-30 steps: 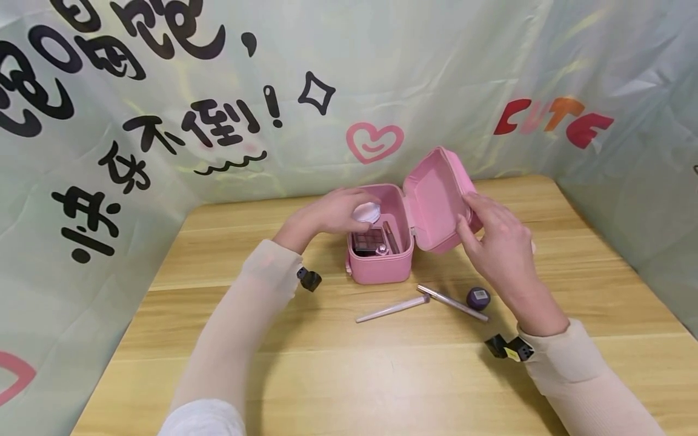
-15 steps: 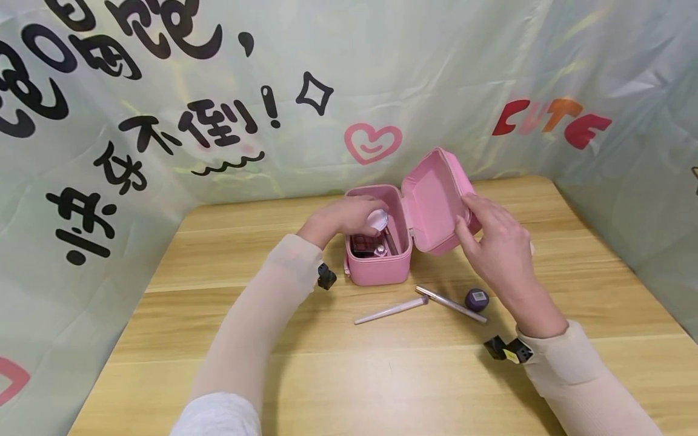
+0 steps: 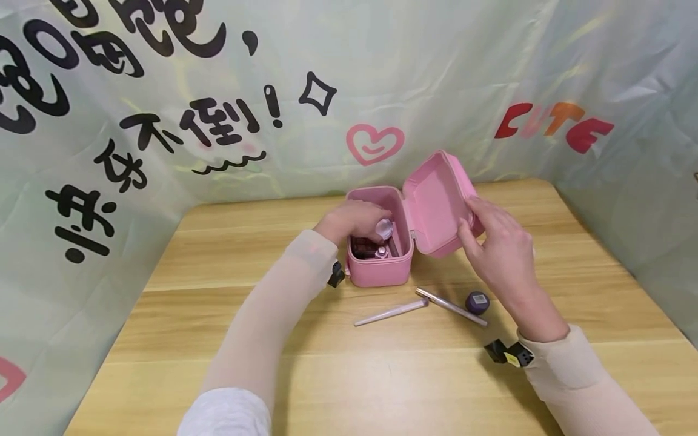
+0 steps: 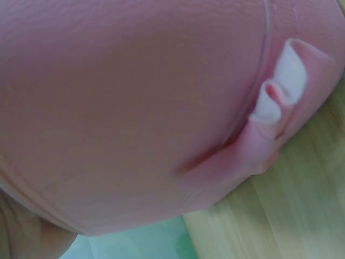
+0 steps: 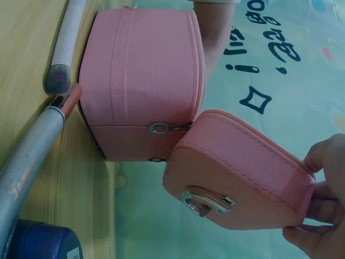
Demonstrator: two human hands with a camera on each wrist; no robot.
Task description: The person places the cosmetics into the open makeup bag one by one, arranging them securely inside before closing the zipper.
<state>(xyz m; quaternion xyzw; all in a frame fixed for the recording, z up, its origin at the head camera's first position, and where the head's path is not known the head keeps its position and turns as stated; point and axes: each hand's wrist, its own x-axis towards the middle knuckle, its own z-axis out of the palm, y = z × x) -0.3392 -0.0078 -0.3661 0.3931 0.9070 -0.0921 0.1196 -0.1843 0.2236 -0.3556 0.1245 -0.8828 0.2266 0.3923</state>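
Left hand (image 3: 357, 219), centre of frame: fingers pinching small round pale-lilac item (image 3: 384, 229), which shows at fingertips' right side, in mouth of pink leather-look box (image 3: 380, 274) on light wooden desk (image 3: 382, 378). Right hand (image 3: 504, 245), right of centre: fingers clamped on outer edge of raised pink lid (image 3: 436, 204).

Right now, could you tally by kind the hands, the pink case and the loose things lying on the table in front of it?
Hands: 2 (left hand, right hand)
Pink case: 1
Brush: 1
Slim silvery stick: 1
Small dark purple container: 1
Total: 6
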